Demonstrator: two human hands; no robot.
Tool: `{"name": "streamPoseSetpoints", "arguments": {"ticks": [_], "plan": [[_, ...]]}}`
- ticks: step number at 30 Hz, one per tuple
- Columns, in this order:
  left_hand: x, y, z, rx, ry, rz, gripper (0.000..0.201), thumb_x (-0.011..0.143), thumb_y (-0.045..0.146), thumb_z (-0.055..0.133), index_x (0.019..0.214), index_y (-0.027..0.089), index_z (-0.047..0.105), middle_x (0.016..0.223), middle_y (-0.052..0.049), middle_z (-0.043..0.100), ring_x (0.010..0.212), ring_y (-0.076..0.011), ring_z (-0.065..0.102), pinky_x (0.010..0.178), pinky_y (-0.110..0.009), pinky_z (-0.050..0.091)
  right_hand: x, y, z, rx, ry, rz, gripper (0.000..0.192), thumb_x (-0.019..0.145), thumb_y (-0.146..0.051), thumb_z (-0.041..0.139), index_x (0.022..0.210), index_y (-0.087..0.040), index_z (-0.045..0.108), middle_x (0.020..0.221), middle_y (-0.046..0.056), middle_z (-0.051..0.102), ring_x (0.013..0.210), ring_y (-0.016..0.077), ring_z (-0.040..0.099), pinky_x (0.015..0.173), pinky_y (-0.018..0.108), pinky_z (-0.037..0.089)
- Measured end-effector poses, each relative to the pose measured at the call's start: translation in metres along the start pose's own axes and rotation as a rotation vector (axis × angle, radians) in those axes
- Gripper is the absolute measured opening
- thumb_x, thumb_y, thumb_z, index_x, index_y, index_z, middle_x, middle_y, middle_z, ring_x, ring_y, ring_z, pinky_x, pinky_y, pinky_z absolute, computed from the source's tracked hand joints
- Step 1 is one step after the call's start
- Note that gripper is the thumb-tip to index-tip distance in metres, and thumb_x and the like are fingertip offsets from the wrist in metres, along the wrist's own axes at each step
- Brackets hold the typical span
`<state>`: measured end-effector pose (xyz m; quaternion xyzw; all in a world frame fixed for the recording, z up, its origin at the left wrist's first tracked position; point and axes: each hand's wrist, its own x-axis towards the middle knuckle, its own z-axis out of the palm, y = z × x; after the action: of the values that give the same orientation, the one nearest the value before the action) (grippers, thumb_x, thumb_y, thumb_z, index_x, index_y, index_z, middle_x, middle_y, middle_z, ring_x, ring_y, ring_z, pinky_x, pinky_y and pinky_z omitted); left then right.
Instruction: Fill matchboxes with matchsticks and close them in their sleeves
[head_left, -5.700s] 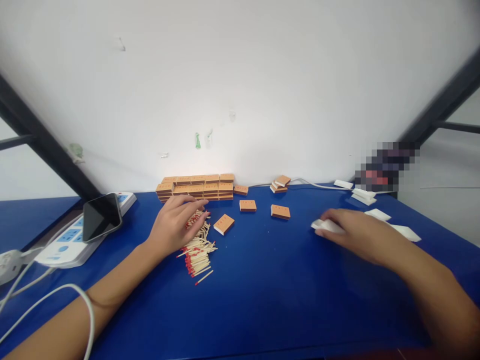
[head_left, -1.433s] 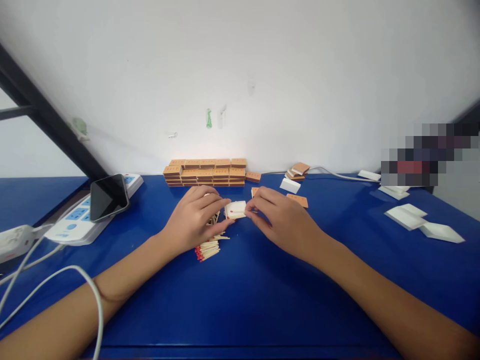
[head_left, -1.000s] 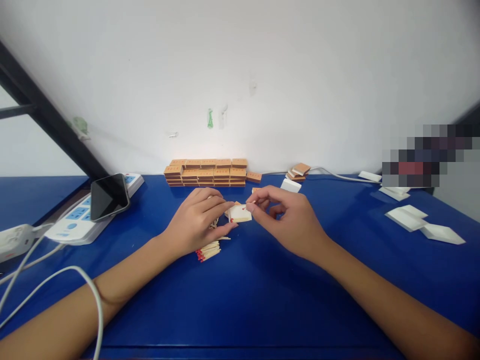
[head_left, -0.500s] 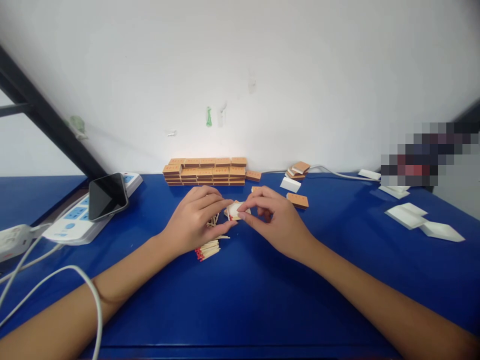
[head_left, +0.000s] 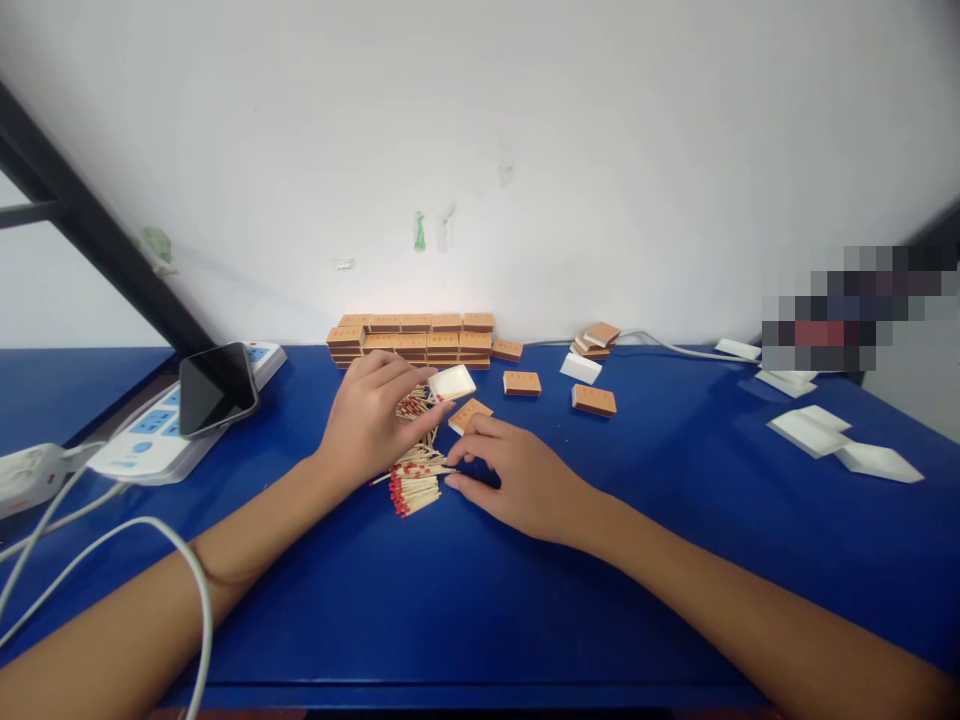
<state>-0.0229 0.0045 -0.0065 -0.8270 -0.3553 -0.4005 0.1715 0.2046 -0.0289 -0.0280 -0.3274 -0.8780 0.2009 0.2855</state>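
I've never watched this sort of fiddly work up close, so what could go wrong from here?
The left hand holds a small white tray tilted above the loose match pile; anything in it might spill.

The right hand rests beside the pile with its fingers at the sticks, so a sweep could scatter them over the blue table.

The orange sleeve lies close behind that hand and could get nudged away.
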Motion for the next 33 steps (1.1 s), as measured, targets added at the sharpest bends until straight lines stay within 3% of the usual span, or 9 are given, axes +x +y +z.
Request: {"name": "streamPoseSetpoints", "arguments": {"ticks": [4, 13, 24, 33], "plan": [[0.000, 0.001, -0.001, -0.003, -0.009, 0.015, 0.031, 0.093, 0.037, 0.076, 0.114, 0.014, 0.074, 0.096, -0.008, 0.077, 0.094, -0.0259, 0.066, 0.085, -0.043, 0.053, 0.003, 0.000, -0.001, 0.005, -0.032, -0.006, 0.006, 0.098, -0.016, 0.066, 0.092, -0.018, 0.069, 0.095, 0.003, 0.065, 0.086, 0.0167, 0.060, 0.079, 0.031, 0.047], [-0.003, -0.002, 0.001, 0.003, -0.079, 0.020, 0.033, 0.094, 0.040, 0.075, 0.115, 0.015, 0.074, 0.098, -0.009, 0.077, 0.096, -0.0266, 0.066, 0.087, -0.044, 0.052, -0.001, 0.008, -0.035, -0.001, -0.122, 0.077, 0.011, 0.101, -0.018, 0.063, 0.092, -0.019, 0.069, 0.093, 0.001, 0.061, 0.080, 0.0141, 0.058, 0.073, 0.028, 0.044], [-0.003, 0.000, 0.001, -0.029, -0.170, 0.058, 0.035, 0.096, 0.042, 0.072, 0.119, 0.015, 0.073, 0.101, -0.009, 0.077, 0.100, -0.0269, 0.067, 0.090, -0.045, 0.052, -0.003, 0.016, -0.059, 0.016, -0.219, 0.132, 0.016, 0.103, -0.027, 0.061, 0.091, -0.021, 0.068, 0.093, 0.001, 0.062, 0.079, 0.0144, 0.058, 0.071, 0.029, 0.045], [-0.001, 0.013, -0.001, -0.112, -0.165, 0.161, 0.036, 0.094, 0.041, 0.075, 0.120, 0.016, 0.072, 0.101, -0.010, 0.077, 0.103, -0.0269, 0.068, 0.090, -0.043, 0.053, 0.000, 0.011, -0.053, -0.115, 0.135, -0.028, 0.010, 0.102, -0.025, 0.060, 0.096, -0.022, 0.068, 0.093, 0.004, 0.063, 0.080, 0.0171, 0.060, 0.072, 0.032, 0.047]]}}
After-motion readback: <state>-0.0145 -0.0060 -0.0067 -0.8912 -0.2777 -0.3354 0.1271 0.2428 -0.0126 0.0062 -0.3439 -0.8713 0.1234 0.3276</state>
